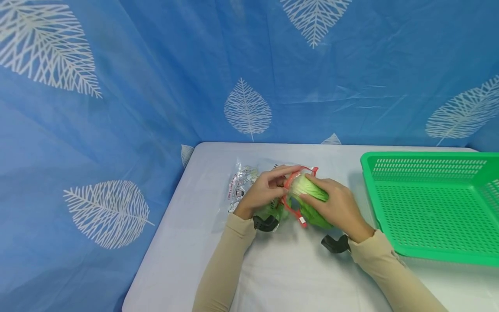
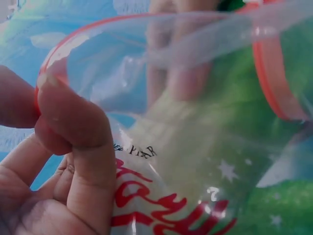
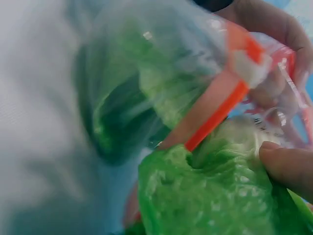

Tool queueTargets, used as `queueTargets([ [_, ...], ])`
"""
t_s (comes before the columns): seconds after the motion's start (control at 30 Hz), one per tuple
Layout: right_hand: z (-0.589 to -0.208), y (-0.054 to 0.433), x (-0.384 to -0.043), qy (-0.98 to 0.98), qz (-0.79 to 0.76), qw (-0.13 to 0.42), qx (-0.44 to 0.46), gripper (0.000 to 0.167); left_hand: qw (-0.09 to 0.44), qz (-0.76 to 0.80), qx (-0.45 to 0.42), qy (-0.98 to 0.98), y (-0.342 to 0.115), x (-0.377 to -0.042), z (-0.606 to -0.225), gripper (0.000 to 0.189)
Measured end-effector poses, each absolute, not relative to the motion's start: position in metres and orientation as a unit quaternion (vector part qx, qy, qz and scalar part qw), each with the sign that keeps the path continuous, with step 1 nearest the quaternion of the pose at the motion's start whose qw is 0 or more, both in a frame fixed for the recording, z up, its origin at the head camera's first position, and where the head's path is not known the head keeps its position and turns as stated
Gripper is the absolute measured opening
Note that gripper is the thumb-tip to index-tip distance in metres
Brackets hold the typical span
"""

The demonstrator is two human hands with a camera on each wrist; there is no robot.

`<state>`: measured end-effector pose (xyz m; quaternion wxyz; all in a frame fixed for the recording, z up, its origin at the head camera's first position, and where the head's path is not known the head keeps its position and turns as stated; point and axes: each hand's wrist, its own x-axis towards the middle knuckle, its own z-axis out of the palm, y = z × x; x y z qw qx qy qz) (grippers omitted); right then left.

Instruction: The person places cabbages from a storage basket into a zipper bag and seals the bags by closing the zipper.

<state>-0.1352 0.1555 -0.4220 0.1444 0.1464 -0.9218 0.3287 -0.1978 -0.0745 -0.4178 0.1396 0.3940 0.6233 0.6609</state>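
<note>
In the head view my left hand (image 1: 260, 194) pinches the red-edged mouth of a clear printed zip bag (image 1: 238, 184) lying on the table. The left wrist view shows thumb and finger closed on the red rim (image 2: 55, 73), with red lettering on the film below. My right hand (image 1: 340, 204) grips a Chinese cabbage (image 1: 307, 186), its pale base at the bag's mouth and its green leaves outside. More green leafy stuff (image 3: 166, 93) shows through the film in the right wrist view; its kind is blurred.
A green plastic basket (image 1: 372, 197) stands on the right of the white-covered table (image 1: 187, 216). Blue curtains (image 1: 175, 86) with white leaf prints hang behind and to the left. Black wrist devices (image 1: 335, 244) sit beneath both wrists.
</note>
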Motion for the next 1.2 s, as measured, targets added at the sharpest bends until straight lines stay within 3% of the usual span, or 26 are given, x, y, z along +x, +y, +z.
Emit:
queueTargets([
  [0.2,-0.449,0.156,-0.141,-0.906,0.354,0.182,0.144,0.065,0.147,0.681,0.352,0.624,-0.077,-0.204,-0.428,0.059],
  [0.4,-0.470,0.166,-0.127,-0.895,0.327,0.227,0.203,0.080,0.153,0.692,0.337,0.620,-0.078,-0.207,-0.435,0.059],
  [0.63,-0.485,0.178,-0.125,-0.911,0.276,0.196,0.234,0.092,0.155,0.688,0.326,0.630,-0.078,-0.208,-0.434,0.060],
  [1.2,-0.496,0.180,-0.137,-0.881,0.339,0.244,0.223,0.073,0.164,0.689,0.330,0.624,-0.078,-0.207,-0.434,0.060],
])
